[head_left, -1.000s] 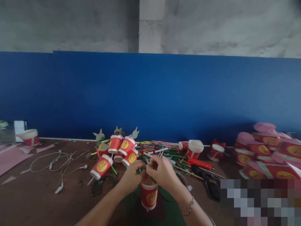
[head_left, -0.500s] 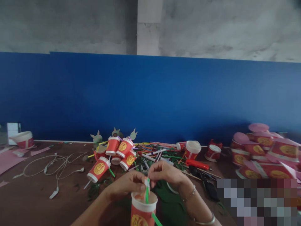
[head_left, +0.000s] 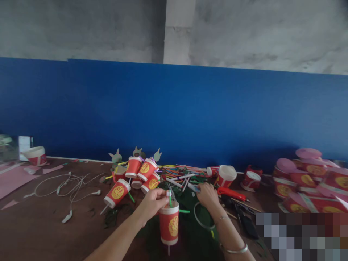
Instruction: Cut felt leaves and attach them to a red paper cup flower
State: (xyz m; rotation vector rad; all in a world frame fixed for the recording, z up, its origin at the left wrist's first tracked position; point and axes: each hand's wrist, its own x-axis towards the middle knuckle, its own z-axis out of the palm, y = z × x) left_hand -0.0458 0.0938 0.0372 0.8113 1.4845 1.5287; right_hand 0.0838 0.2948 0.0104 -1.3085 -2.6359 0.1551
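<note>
My left hand (head_left: pixel 157 203) pinches a green drinking straw (head_left: pixel 170 198) near its top, where a white band wraps it. The straw stands in the mouth of a red paper cup (head_left: pixel 168 226) with a gold emblem. Another green straw piece (head_left: pixel 185 211) sticks out of the cup's right side, and a thin stick (head_left: pixel 169 250) shows below its base. My right hand (head_left: pixel 208 197) is farther right, fingers curled down at a pale bluish-white item (head_left: pixel 193 187) on the table. Its fingertips are partly hidden.
Red cups with straws and paper animal heads lean together at left (head_left: pixel 133 168). Behind my hands lie loose straws (head_left: pixel 179 173). A red-handled tool (head_left: pixel 232 194) and a black tool (head_left: pixel 246 221) lie right. White earphones (head_left: pixel 70 203) are left; stacked cup pieces (head_left: pixel 312 181) stand far right.
My right hand has left the straw top and moved right to the pale item. My left hand has kept its pinch, and the cup now shows down to its base, turned somewhat.
</note>
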